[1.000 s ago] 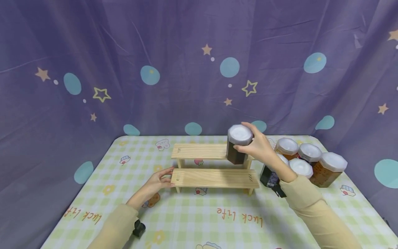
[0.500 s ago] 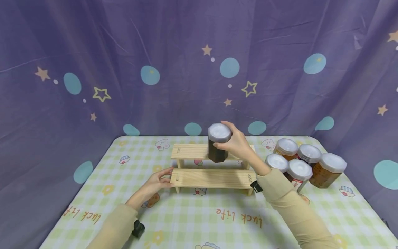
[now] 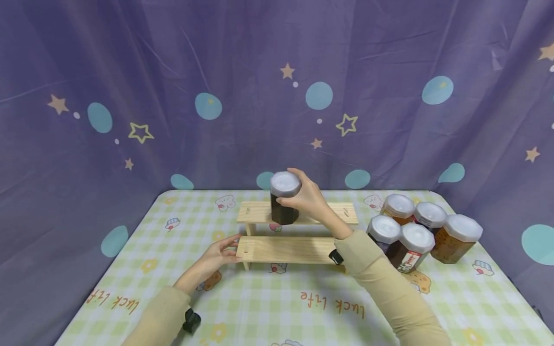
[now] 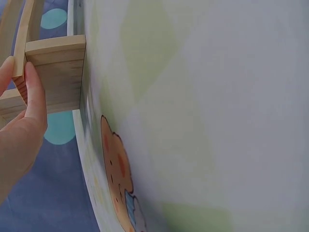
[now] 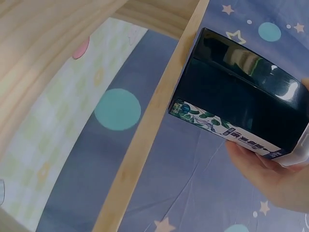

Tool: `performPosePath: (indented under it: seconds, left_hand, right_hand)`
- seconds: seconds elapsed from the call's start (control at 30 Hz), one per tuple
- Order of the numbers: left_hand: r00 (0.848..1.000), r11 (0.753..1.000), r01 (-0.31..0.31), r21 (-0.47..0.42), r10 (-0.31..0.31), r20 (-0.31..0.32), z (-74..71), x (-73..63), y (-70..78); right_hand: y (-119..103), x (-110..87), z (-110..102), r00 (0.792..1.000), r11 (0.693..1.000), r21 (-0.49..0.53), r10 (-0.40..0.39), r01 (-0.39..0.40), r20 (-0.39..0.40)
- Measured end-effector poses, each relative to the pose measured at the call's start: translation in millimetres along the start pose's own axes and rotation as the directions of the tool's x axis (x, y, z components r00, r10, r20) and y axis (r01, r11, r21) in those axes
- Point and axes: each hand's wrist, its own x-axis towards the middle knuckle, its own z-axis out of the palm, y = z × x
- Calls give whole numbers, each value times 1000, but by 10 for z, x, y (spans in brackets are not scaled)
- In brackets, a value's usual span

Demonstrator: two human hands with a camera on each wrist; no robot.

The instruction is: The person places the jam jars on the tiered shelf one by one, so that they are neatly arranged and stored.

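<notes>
My right hand (image 3: 306, 196) grips a dark jar (image 3: 283, 216) with a whitish lid, thumb and fingers around its upper part. The jar is upright at the upper board of a two-step wooden shelf (image 3: 281, 250), left of that board's middle. Up close in the right wrist view, the jar's base is right at the board's edge, and a leafy label (image 5: 212, 125) runs along one side of the dark jar. At the lower step's left end, my left hand (image 3: 214, 255) pinches the board between thumb and fingers, as the left wrist view also shows.
Several more lidded jars, among them an amber jar (image 3: 450, 245) and a dark jar with a red-and-white label (image 3: 409, 259), stand grouped right of the shelf. A checked cloth (image 3: 259, 307) covers the table. Behind it hangs a purple curtain (image 3: 242, 57).
My right hand has carried the dark jar leftward along the upper board, from its right end to left of the middle. My left hand has stayed on the lower board's end.
</notes>
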Motion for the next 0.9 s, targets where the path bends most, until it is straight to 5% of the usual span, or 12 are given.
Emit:
performPosePath:
  seconds: [0.9]
  left_hand:
    - [1000, 1000, 17, 8, -17, -18, 10, 18, -8]
  right_hand:
    - [-174, 312, 384, 1000, 999, -43, 17, -17, -2]
